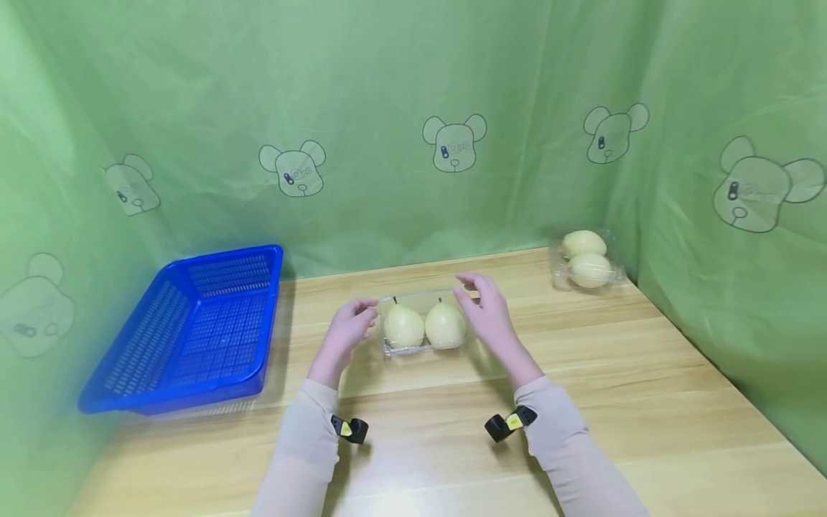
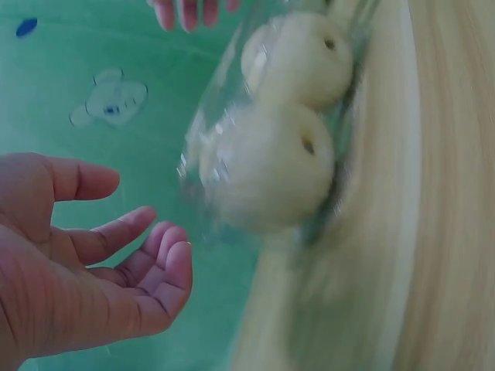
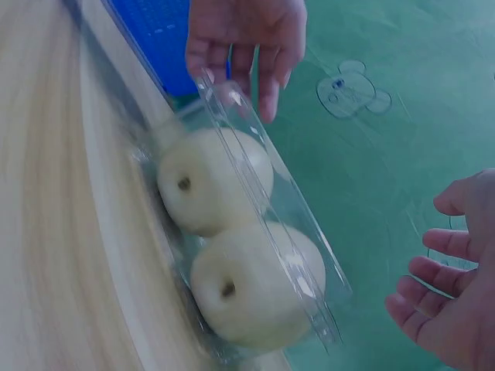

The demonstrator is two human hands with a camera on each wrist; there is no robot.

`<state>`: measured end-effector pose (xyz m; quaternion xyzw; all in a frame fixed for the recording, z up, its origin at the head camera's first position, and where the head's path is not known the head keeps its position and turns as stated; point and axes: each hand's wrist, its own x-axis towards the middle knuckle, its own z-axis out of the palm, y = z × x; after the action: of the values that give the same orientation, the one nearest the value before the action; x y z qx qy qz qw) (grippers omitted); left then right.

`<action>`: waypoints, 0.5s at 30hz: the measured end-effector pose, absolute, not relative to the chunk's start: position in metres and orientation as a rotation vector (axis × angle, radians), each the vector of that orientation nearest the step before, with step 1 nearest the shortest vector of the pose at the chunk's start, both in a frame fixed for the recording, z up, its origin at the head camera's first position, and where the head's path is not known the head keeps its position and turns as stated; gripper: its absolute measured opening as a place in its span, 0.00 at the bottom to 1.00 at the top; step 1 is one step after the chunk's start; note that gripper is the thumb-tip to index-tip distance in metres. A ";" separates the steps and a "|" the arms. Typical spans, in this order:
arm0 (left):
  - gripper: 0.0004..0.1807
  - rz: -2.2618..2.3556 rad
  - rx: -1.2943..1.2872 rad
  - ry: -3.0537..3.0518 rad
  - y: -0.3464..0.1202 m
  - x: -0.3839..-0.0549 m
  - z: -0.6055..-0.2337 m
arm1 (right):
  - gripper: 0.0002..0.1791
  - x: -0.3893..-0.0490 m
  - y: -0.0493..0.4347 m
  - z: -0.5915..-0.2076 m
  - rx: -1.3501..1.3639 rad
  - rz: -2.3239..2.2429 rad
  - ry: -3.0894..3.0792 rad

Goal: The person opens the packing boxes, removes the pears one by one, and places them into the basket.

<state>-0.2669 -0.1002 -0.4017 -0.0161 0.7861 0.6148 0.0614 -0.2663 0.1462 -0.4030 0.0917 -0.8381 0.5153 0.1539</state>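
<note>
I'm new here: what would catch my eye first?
Likely the bright blue basket, on the left of the wooden table. Then the clear box of two pale pears between the left hand and right hand, with a second such box far right. Cartoon animal faces dot the green cloth behind.

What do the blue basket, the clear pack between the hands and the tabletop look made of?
Blue basket: likely moulded plastic, slight sheen; uniform colour, perforated walls.
Clear pack: probably thin, glossy plastic; see-through, bright highlights along its ridges.
Tabletop: wood-look, smooth, some gloss; grain streaks and glare near the front. Solid wood or laminate: can't tell.
</note>
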 end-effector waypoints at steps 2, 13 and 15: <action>0.21 1.871 0.006 2.391 -0.094 -0.263 -0.397 | 0.22 -0.269 0.151 -0.404 0.232 1.490 -2.415; 0.19 1.886 0.320 2.172 -0.048 -0.236 -0.391 | 0.26 -0.275 0.166 -0.410 0.130 1.606 -2.530; 0.19 1.858 0.346 2.130 -0.039 -0.233 -0.396 | 0.27 -0.275 0.166 -0.411 0.115 1.636 -2.544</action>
<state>-0.2330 -0.0390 -0.3957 0.1200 0.7399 0.6455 0.1464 -0.2750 0.1664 -0.4115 0.0380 -0.8391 0.5397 0.0572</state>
